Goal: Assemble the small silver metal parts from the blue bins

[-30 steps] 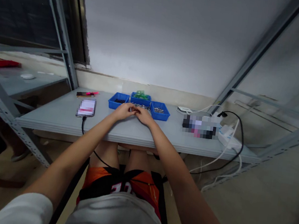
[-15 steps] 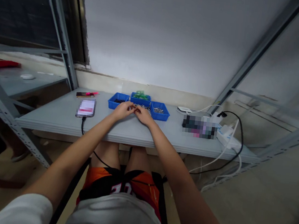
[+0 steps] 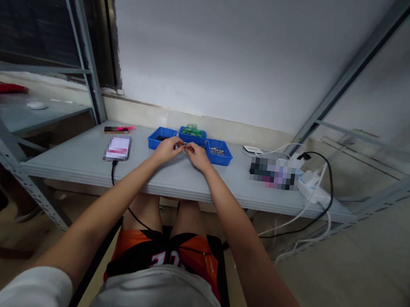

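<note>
My left hand (image 3: 169, 150) and my right hand (image 3: 197, 156) meet fingertip to fingertip above the table, in front of the blue trays. Both are closed in a pinch; whatever sits between the fingers is too small to make out. Behind my left hand stands the left blue tray (image 3: 151, 142) with dark small parts. The right blue tray (image 3: 222, 161), beside my right hand, holds small shiny metal parts (image 3: 217, 151). At the back, the middle blue tray (image 3: 185, 137) carries green pieces (image 3: 193, 130). More metal bits lie behind my fingers, partly hidden.
A phone (image 3: 118, 148) with a black cable lies on the grey table (image 3: 77, 158) at left, near a pink-and-dark item (image 3: 119, 129). To the right are a blurred-out object (image 3: 273, 174) and a white power strip (image 3: 312, 189) with cables. Metal posts (image 3: 344, 73) flank the table.
My fingertips have drawn slightly apart, and my right hand has shifted a little to the right. The trays and the other table items stay where they were.
</note>
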`<state>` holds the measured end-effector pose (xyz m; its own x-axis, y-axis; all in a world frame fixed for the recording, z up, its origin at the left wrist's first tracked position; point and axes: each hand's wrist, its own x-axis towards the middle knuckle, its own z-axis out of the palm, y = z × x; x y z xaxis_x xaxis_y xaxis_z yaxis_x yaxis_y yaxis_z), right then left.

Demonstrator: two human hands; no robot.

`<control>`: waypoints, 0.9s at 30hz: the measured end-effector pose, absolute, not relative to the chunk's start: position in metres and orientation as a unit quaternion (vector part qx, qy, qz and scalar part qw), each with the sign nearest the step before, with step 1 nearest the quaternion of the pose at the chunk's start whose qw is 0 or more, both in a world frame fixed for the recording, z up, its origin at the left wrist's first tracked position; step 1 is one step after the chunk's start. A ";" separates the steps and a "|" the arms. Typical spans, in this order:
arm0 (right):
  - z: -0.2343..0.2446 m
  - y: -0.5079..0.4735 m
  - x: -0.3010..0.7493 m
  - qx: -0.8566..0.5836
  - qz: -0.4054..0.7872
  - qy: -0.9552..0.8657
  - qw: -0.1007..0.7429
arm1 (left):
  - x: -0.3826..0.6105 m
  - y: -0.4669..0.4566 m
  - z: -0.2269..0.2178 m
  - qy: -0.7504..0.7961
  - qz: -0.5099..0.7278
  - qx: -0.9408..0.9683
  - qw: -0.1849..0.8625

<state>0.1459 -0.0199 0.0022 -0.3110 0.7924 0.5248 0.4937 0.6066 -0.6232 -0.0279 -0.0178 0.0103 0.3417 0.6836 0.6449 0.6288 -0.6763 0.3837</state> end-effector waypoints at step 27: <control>0.006 -0.018 0.147 -0.399 0.157 -0.768 0.476 | -0.029 -0.015 0.007 0.424 0.378 0.822 0.047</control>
<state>0.1469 -0.0182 0.0057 -0.2290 0.7624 0.6052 0.4631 0.6322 -0.6211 -0.0290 -0.0154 0.0070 0.3548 0.7319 0.5818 0.6608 -0.6365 0.3978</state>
